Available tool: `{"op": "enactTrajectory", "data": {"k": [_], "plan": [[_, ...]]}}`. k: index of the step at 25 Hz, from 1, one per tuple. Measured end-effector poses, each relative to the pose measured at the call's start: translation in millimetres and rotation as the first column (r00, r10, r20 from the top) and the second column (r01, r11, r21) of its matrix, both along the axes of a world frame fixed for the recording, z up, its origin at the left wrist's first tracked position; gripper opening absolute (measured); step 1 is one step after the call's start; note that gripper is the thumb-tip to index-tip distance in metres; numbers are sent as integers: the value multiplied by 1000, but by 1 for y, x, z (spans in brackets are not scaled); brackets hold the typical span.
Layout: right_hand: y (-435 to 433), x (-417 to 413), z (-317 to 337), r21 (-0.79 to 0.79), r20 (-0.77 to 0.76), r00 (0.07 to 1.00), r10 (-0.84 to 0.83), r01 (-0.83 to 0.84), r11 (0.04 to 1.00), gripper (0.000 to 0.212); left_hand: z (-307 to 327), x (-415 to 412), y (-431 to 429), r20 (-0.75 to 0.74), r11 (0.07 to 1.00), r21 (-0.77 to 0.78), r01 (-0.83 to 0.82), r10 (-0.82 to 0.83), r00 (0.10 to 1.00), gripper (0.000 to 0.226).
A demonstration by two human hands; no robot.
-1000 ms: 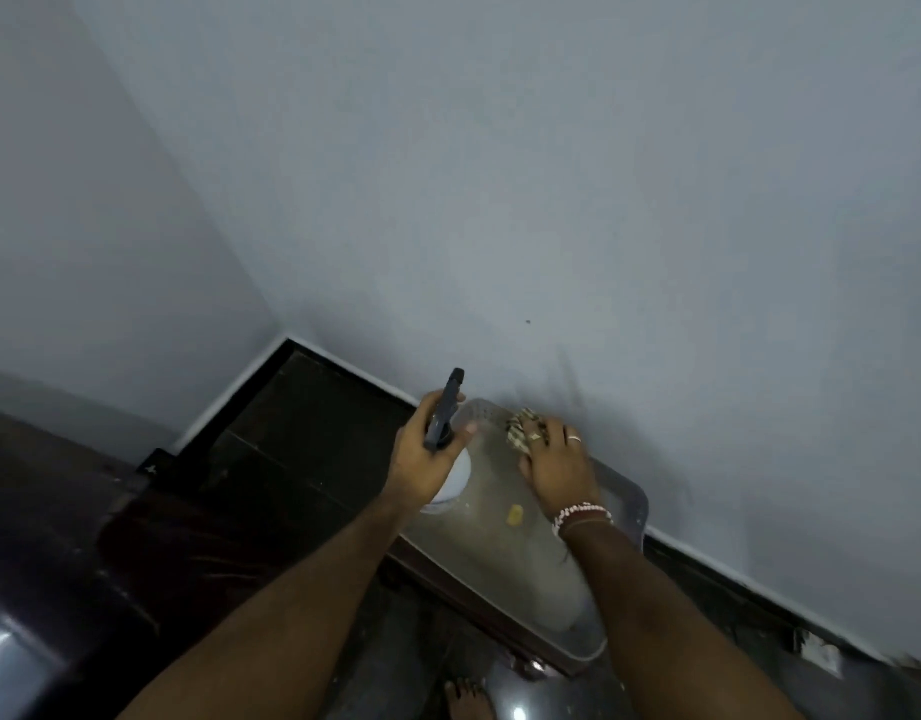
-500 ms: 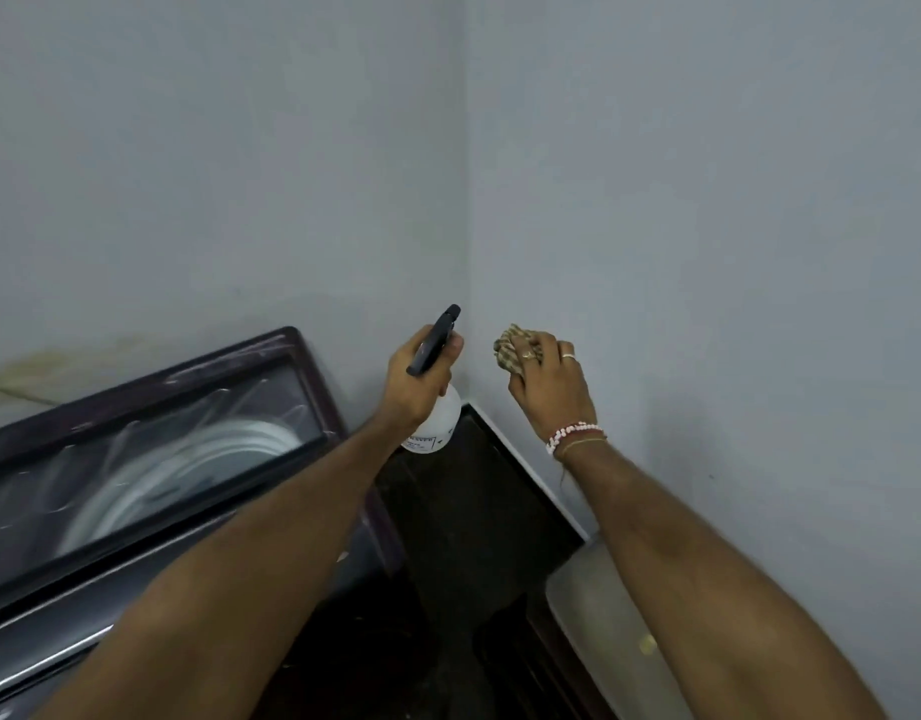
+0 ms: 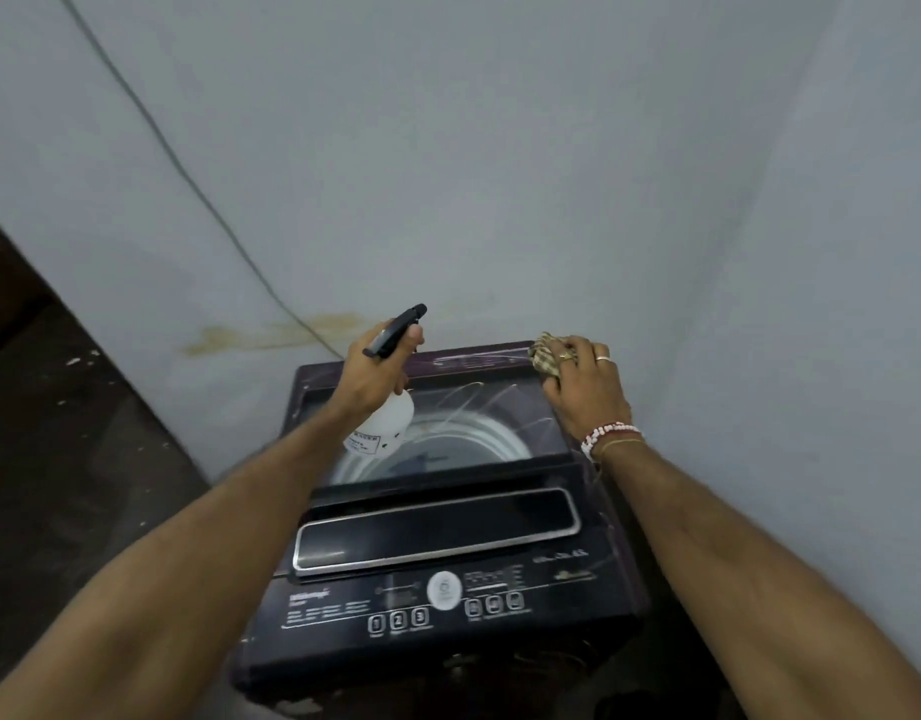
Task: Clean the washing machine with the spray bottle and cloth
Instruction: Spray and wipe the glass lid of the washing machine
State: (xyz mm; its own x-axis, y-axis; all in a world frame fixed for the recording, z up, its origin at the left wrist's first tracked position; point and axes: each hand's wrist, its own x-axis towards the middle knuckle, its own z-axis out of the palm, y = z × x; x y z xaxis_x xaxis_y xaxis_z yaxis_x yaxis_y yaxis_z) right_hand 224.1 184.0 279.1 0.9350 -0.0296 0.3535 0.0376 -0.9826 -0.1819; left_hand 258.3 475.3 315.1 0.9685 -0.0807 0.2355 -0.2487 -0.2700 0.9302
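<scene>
Fingers point(image 3: 585, 357) of the right hand point(image 3: 589, 400) bunch the checked cloth point(image 3: 545, 357); the left hand point(image 3: 374, 377) grips the spray bottle point(image 3: 383, 426). Best to mist the washing machine lid point(image 3: 474, 400) beneath them first.

Most of the cloth point(image 3: 544, 356) is hidden under the curled fingers of the right hand point(image 3: 585, 394), and the left hand point(image 3: 375, 374) covers the neck of the spray bottle point(image 3: 388, 423). Print on its label point(image 3: 366, 443) and on the control panel point(image 3: 344, 608) of the washing machine point(image 3: 601, 543) is too blurred to read.
</scene>
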Motion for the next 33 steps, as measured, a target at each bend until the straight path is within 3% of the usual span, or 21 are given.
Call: {"op": "enactTrajectory", "data": {"k": [5,10,21,29,33], "plan": [[85,33,-21,-21,-62,994,92,-94,995,53,-26,0,126,-38,997,37,-67,68,997,41],[128,66,-46,-18,-162,977,139,-144,989,55,-64,-7,193,-94,985,46,-167,171,981,49],[161,123,-83,29,-279,933,226,-227,973,52,-127,7,240,-221,979,97,-182,199,955,68],[184,131,-95,-4,-303,935,186,-197,980,54,-153,27,261,-274,959,162,-234,271,923,70],[197,128,-101,-19,-320,935,151,-166,986,54,-158,36,272,-249,953,169,-251,288,925,86]]}}
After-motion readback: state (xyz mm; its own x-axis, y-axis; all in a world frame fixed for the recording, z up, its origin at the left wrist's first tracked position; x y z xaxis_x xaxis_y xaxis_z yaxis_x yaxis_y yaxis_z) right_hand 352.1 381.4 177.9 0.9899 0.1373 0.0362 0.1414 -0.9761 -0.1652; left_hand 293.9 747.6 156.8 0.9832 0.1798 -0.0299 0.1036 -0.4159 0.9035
